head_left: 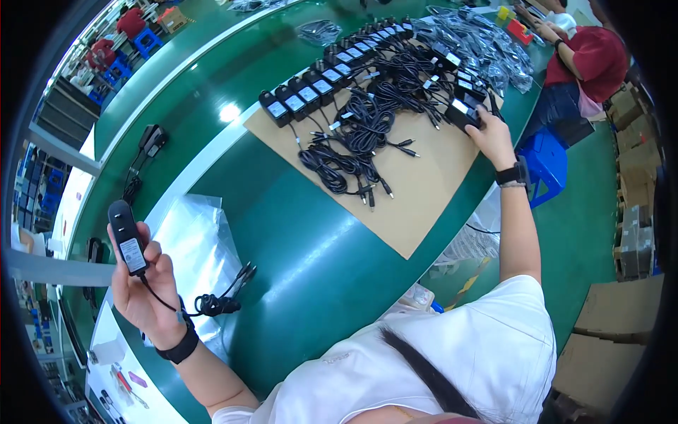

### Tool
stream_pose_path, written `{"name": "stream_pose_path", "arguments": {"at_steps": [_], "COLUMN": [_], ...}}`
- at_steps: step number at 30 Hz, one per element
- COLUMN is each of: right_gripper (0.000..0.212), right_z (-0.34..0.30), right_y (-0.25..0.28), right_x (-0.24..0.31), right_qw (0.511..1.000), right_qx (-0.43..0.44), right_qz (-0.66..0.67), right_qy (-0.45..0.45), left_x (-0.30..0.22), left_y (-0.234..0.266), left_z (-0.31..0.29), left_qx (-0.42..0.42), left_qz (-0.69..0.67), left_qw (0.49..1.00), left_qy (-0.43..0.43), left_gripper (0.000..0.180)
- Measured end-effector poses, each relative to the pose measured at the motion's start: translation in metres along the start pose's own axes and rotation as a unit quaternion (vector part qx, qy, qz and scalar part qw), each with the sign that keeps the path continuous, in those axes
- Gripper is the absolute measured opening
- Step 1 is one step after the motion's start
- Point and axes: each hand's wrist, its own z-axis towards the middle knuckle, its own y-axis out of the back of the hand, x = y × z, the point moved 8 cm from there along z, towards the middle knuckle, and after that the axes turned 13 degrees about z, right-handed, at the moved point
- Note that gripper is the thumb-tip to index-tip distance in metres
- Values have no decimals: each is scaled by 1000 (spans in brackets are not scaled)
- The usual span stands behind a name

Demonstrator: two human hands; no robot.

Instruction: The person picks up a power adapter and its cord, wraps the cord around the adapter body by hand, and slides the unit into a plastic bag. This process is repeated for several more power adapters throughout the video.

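My left hand (150,293) is raised at the left, its fingers round a black power adapter (128,237) with a white label. From the adapter a bundled black cable (217,304) hangs across my wrist, over the green bench. At the right, my right hand (492,139) reaches to a labelled black adapter (464,113) at the end of a row, fingers closed on its edge. Rows of black adapters (304,92) with coiled cables (364,131) lie on a brown cardboard sheet (402,219) between my hands.
Clear plastic bags (201,237) lie beside my left hand. Bagged adapters (487,49) are heaped at the far right. Another adapter (152,140) lies on the bench beyond the white strip. A co-worker in red (593,63) sits near a blue stool (544,166); cardboard boxes (635,237) stand at right.
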Motion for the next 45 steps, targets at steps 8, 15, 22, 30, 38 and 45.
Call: {"name": "stream_pose_path", "arguments": {"at_steps": [8, 15, 22, 30, 38, 45], "right_gripper": [41, 82, 38, 35, 53, 59], "right_z": [-20, -130, -109, -103, -119, -131], "right_y": [21, -57, -126, -148, -149, -122], "right_x": [255, 475, 509, 526, 538, 534], "right_qw": [937, 579, 455, 456, 414, 467], "right_qx": [43, 388, 575, 466, 467, 378], "right_qz": [263, 609, 677, 755, 759, 727], "right_qy": [226, 379, 65, 74, 185, 331], "left_x": [-11, -48, -98, 1, 23, 31], "left_y": [6, -19, 59, 60, 59, 50], "left_z": [-16, -28, -62, -22, -25, -36], "left_qx": [-14, 18, -169, -134, -136, -129], "left_qz": [-36, -144, 137, 202, 126, 99], "left_qw": [998, 975, 944, 970, 980, 982], "left_qy": [-50, -167, -249, 22, 66, 99], "left_gripper": [33, 44, 29, 43, 44, 30]}}
